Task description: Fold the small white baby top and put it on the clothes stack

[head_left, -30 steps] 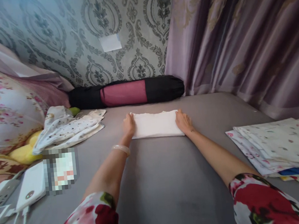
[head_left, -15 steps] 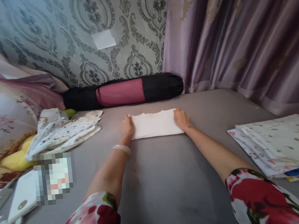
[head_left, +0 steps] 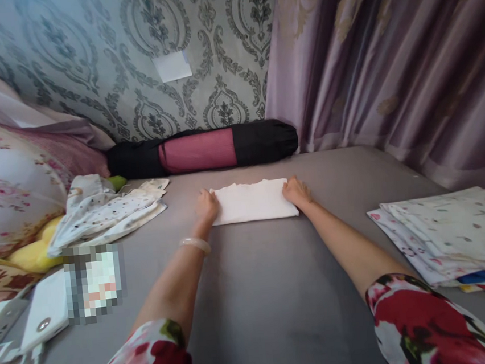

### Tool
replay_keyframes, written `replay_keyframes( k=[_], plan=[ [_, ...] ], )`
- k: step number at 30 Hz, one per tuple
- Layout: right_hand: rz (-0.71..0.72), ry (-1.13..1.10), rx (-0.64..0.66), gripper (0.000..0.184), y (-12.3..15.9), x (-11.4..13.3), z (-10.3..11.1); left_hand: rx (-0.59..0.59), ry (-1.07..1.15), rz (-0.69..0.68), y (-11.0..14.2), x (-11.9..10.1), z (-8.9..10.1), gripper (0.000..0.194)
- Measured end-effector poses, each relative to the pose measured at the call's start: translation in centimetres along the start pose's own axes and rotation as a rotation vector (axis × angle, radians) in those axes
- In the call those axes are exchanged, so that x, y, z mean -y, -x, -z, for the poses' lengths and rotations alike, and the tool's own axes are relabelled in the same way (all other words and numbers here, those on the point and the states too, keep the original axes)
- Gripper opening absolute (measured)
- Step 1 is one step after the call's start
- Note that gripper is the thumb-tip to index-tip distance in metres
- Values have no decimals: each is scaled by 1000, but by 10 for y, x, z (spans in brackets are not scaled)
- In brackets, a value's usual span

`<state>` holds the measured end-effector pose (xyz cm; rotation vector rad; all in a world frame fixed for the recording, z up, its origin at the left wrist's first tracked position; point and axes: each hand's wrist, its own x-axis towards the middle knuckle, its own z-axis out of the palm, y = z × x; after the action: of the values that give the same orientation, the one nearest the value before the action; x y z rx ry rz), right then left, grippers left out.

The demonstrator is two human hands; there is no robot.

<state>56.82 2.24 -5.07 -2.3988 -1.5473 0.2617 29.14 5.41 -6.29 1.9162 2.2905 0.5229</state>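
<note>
A folded white cloth lies flat on the grey bed sheet, far out in front of me. My left hand rests at its left end with the fingers curled on the edge. My right hand is at the right end, fingers bent and pinching that edge. Both arms are stretched forward, and a pale bangle sits on my left wrist.
A black and pink roll bag lies along the wall. Spotted clothes are heaped at the left by a floral pillow. A white power bank and cables lie near left. Folded printed cloths are stacked at the right. Curtains hang behind.
The hands have stayed at the two ends of the white cloth; the right fingers have curled more onto its edge. The view has shifted slightly.
</note>
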Motion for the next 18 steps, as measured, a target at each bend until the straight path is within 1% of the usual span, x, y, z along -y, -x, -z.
replay_keyframes(
  k=[2, 3, 4, 5, 7, 8, 9, 11, 14, 18],
  plan=[
    [97, 41, -94, 35, 9, 9, 1, -76, -49, -85, 5, -6, 1, 36],
    [169, 61, -135, 35, 15, 16, 0, -96, -69, -148, 8, -11, -1, 36],
    [254, 72, -150, 36, 20, 25, -2, -90, -82, -221, 12, -16, -3, 37],
    [346, 74, -134, 38, 26, 34, -6, -63, -85, -293, 15, -23, -6, 37],
    [535, 69, -67, 41, 36, 53, -16, 27, -76, -410, 22, -36, -13, 37],
    [616, 68, -49, 44, 39, 61, -23, 66, -70, -445, 25, -41, -17, 37],
    [658, 72, -30, 46, 42, 68, -29, 99, -66, -463, 28, -45, -21, 38],
    [679, 84, 25, 50, 44, 75, -41, 139, -64, -466, 32, -48, -27, 40],
    [634, 92, 87, 53, 44, 75, -52, 153, -71, -464, 34, -43, -33, 45],
    [615, 85, 53, 54, 48, 72, -54, 127, -79, -480, 35, -33, -37, 50]
  ],
)
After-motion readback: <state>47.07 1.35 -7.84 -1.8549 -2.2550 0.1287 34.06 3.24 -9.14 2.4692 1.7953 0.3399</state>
